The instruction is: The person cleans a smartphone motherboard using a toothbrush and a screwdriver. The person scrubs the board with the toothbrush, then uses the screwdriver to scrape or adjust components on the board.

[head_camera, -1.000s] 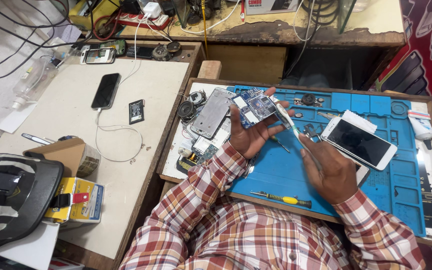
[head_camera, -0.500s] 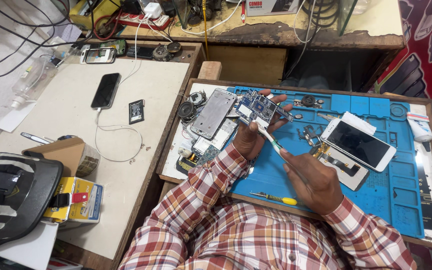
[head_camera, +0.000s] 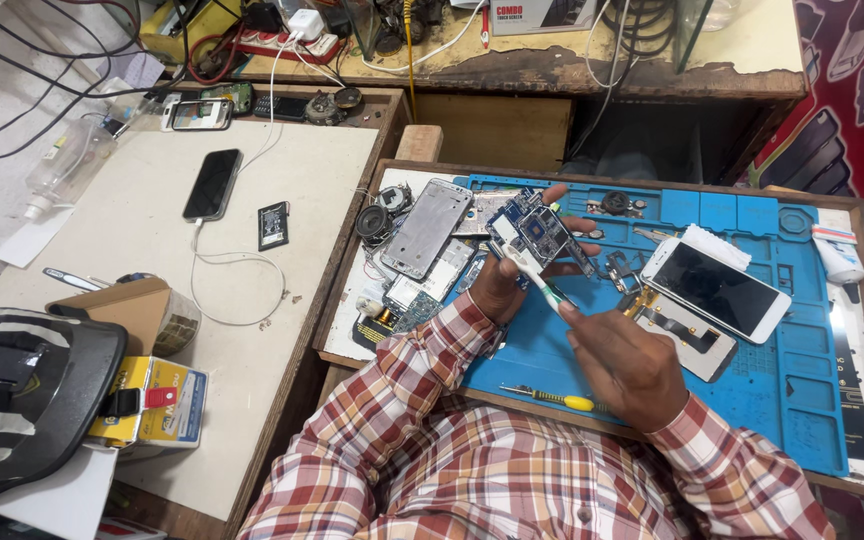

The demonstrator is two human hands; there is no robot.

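Note:
My left hand (head_camera: 500, 285) holds a blue phone circuit board (head_camera: 544, 234) tilted above the blue work mat (head_camera: 752, 340). A white toothbrush (head_camera: 532, 278) is gripped in my right hand (head_camera: 620, 366), its head resting against the board's lower edge. Both sleeves are red and white plaid. A white smartphone (head_camera: 716, 290) lies face up on the mat to the right of my hands. To the left of the board lies a grey phone frame (head_camera: 424, 228) among loose parts.
A yellow-handled screwdriver (head_camera: 562, 400) lies near the mat's front edge. A small white tube (head_camera: 836, 254) is at the right. On the left table sit a black phone on a cable (head_camera: 212, 184), a small battery (head_camera: 272, 224), and a striped helmet (head_camera: 22, 400).
My right hand has moved left from near the white smartphone, bringing the toothbrush up to the board. My left hand has lifted the board slightly.

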